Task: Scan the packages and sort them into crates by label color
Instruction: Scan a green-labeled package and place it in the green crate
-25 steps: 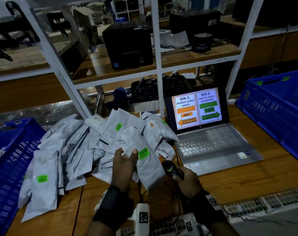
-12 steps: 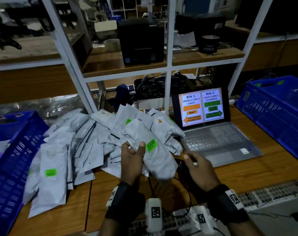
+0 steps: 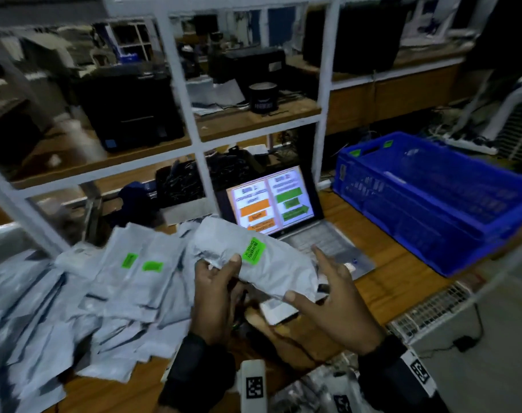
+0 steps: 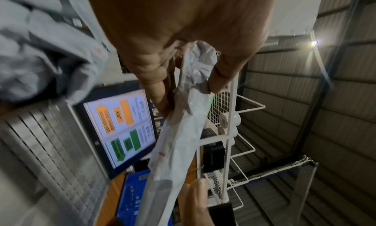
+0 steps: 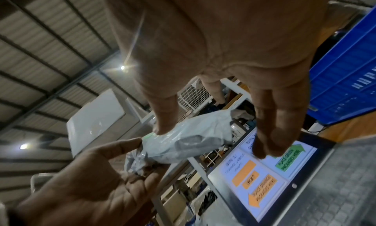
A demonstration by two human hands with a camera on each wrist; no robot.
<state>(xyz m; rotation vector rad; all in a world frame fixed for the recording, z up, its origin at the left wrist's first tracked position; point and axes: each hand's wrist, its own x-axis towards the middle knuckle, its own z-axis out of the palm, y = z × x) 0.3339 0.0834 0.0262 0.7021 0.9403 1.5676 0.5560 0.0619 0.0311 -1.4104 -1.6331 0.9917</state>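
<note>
A grey plastic package (image 3: 271,269) with a green label (image 3: 253,251) hangs above the table in front of the laptop. My left hand (image 3: 221,266) pinches its crumpled left end between thumb and fingers, seen close in the left wrist view (image 4: 195,78). My right hand (image 3: 305,274) is open; its thumb touches the package's lower right end and its straight fingers spread behind it, as in the right wrist view (image 5: 213,137). A blue crate (image 3: 432,204) stands at the right. I cannot make out the scanner.
A pile of grey packages (image 3: 119,293), some with green labels, covers the table's left half. The open laptop (image 3: 271,201) shows orange and green bin signs. White shelf posts (image 3: 322,114) rise behind. A blurred pale object (image 3: 277,311) lies under my hands.
My right hand has let go of the scanner and come up to the package. My left hand has lifted the package up and right, toward the laptop. The view has turned right.
</note>
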